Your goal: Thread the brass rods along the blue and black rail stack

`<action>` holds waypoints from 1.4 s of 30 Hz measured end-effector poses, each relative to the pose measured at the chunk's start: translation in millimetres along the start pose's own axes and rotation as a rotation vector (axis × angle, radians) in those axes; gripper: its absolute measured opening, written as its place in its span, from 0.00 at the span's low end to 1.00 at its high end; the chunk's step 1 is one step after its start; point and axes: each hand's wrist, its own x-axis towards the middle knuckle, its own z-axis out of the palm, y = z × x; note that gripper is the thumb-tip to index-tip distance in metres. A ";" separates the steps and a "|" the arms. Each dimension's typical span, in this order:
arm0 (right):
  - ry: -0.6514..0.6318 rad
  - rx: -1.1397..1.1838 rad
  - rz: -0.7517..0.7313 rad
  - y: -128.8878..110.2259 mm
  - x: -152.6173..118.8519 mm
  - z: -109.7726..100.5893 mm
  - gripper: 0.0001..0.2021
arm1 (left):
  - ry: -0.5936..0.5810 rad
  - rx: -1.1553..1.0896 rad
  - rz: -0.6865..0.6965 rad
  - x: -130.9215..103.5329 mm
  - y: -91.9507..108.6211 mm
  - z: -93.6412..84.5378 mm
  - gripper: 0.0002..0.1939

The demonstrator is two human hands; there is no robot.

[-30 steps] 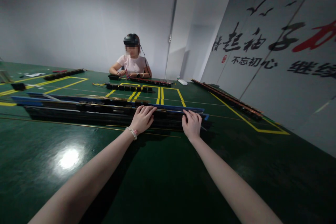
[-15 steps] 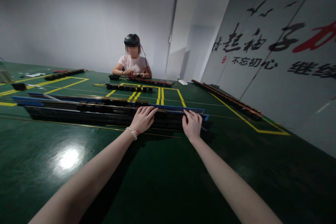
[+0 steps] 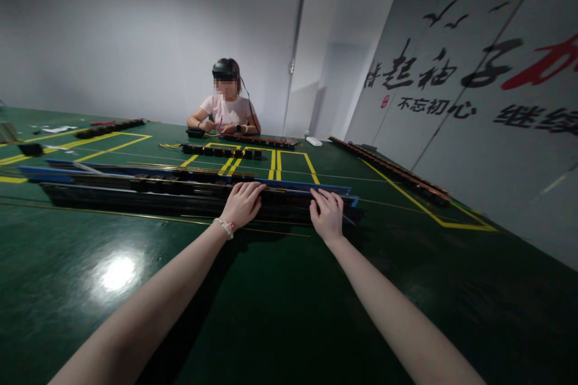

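Observation:
A long black and blue rail assembly (image 3: 112,195) lies across the green table (image 3: 280,289), with thin brass-coloured rods along it and small dark blocks (image 3: 156,183) on its left part. My left hand (image 3: 242,204) rests on the rail right of the blocks, fingers bent over its upper edge and close together. Toward the rail's right end, my right hand (image 3: 327,213) touches the same edge, its fingertips reaching over. Both hands seem to hold the rail from above. The undersides of the fingers are hidden.
A person (image 3: 228,105) sits across the table, hands at a dark strip (image 3: 259,141). A short row of black blocks (image 3: 221,151) lies between us. Another long strip (image 3: 392,168) runs along the right side, and a further one (image 3: 111,128) lies at back left.
My right hand has shifted slightly left along the rail, and my left hand has moved a little left too. The person's hands across the table have moved apart.

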 end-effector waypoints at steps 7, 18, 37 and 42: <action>-0.125 0.033 -0.120 -7.3 1.7 -1.4 0.19 | 0.058 -0.035 -0.022 -4.7 -12.0 -4.4 0.18; -0.068 0.045 0.102 -1.0 1.4 -0.6 0.18 | 0.066 -0.014 -0.039 -9.5 -23.4 -9.8 0.18; -0.204 0.037 -0.032 -5.3 3.5 -1.8 0.22 | 0.073 -0.022 -0.115 -11.2 -23.0 -13.1 0.14; -0.224 0.050 -0.014 -7.0 3.1 -2.9 0.21 | 0.063 -0.004 -0.080 -13.1 -29.1 -18.7 0.16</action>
